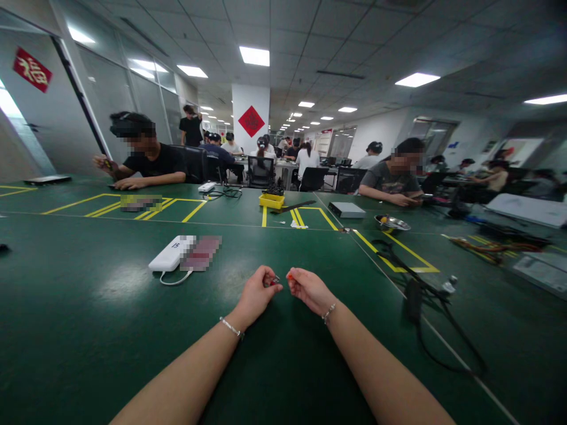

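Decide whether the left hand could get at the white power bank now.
Probably yes: only bare table lies between left hand and power bank, though it is pinching a small part.

Tiny dark-red part point(275, 281), pinched, mid-air

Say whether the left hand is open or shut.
Shut: the left hand pinches a small dark piece at its fingertips.

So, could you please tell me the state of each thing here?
left hand, pinched shut on small part
right hand, fingertips pinched together, contents unclear
power bank, lying flat, white cable attached
metal bowl, upright, something inside
yellow tray, upright, dark items inside
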